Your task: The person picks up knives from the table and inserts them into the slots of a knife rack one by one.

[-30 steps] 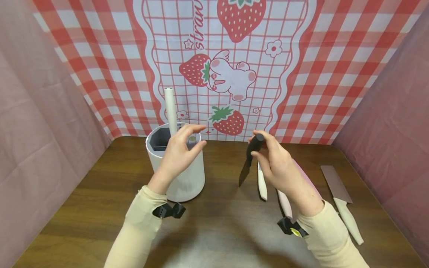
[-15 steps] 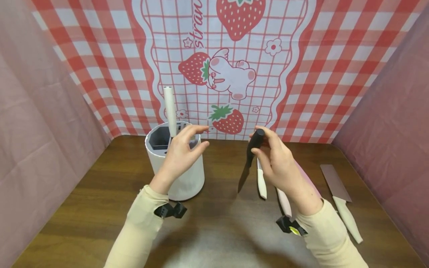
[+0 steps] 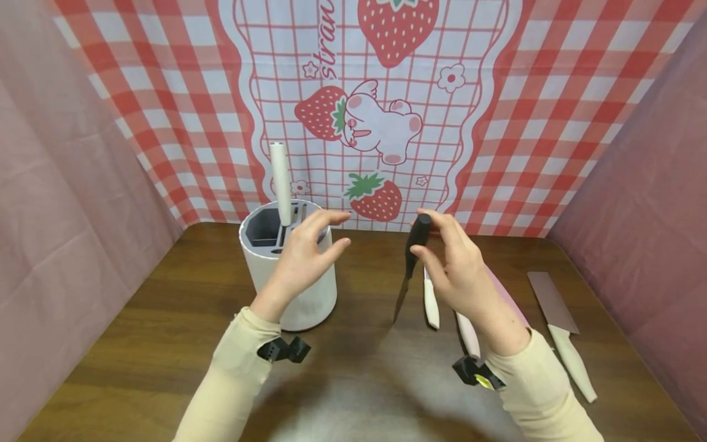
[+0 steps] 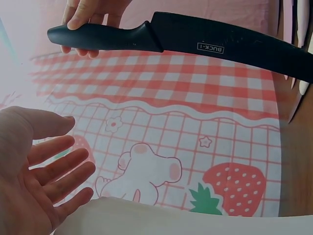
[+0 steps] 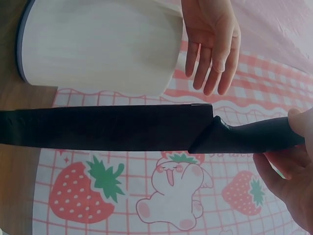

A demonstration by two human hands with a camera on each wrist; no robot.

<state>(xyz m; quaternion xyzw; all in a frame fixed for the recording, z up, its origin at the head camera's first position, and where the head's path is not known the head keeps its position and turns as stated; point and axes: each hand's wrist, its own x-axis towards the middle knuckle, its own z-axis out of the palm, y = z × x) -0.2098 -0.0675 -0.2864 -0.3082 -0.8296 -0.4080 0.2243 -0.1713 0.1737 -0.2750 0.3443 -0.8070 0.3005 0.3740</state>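
In the head view my right hand [image 3: 463, 265] pinches the black handle of a kitchen knife [image 3: 418, 240] between thumb and fingers. Its dark blade points down, with the tip low over or at the tabletop; contact cannot be told. The left wrist view shows the knife's broad blade [image 4: 220, 41] side-on. My left hand [image 3: 302, 261] holds nothing; its fingers are extended and spread from the thumb, in front of the white round knife block [image 3: 309, 301]. A white handle [image 3: 280, 184] stands up out of the block, beside slots and a larger dark compartment. The hand hides part of the block's top.
Right of the knife lie a white-handled knife [image 3: 431, 301] and a pink-handled knife [image 3: 468, 334], partly under my right forearm. A cleaver [image 3: 563, 337] with a white handle lies farther right. A strawberry-print cloth [image 3: 381, 123] hangs behind the wooden table [image 3: 166, 344].
The black knife has turned so its blade looks narrower from above, and its tip has come lower. My left hand has drifted slightly right, uncovering more slots.
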